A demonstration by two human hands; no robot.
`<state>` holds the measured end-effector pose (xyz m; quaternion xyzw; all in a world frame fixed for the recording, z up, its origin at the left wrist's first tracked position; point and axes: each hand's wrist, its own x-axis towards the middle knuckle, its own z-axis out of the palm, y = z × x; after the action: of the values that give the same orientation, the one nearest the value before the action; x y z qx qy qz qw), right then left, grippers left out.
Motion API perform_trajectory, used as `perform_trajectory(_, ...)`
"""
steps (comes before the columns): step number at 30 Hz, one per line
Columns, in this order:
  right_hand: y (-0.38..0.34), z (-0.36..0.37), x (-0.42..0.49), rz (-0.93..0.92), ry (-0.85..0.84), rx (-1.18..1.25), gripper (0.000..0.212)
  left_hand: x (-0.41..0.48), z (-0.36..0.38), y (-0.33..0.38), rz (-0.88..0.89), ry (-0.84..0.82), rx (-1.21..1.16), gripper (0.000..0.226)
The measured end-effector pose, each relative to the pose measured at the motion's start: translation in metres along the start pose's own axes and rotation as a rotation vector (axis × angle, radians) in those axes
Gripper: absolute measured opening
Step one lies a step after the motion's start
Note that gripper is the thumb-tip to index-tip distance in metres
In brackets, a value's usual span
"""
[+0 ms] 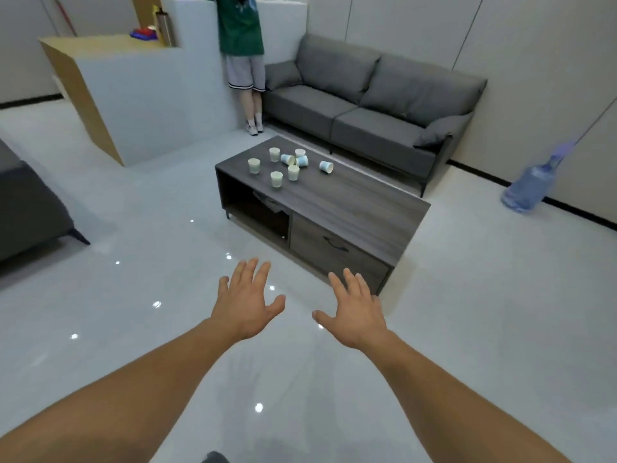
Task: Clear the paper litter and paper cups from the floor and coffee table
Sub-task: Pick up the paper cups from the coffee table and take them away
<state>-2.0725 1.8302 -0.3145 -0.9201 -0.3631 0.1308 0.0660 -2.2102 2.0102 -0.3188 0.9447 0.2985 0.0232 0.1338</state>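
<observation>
Left hand (245, 302) and right hand (355, 312): fingers spread, holding nothing, over glossy white floor (133, 295). Small white-and-blue paper cups (293, 172) cluster on grey wooden coffee table (350, 202), well ahead. Several lie tipped; a hasty grab could roll them off.

Your left hand (248, 304) and right hand (355, 310) reach forward side by side, palms down, fingers spread, gripping nothing.

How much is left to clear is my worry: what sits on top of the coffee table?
Eight paper cups cluster on the coffee table toward its far end, some upright, some tipped over. Nothing else shows on top. Their contents cannot be seen.
</observation>
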Motion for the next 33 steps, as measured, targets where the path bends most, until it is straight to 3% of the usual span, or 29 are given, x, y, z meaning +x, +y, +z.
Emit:
perform_trajectory(4,-0.028,-0.008,0.091,-0.043,-0.027,-0.025,0.087,0.072,-0.001,-0.041,-0.068,0.010,-0.023,0.078)
perform_trajectory(15,-0.116,-0.028,0.321,0.028,-0.087,0.006,0.087,0.291,-0.035,-0.158,-0.014,-0.063,-0.002,0.084)
perform_trajectory(33,-0.122,-0.054,0.699,0.004,-0.234,0.019,0.088,0.639,-0.039,-0.225,-0.102,-0.142,-0.024,0.094)
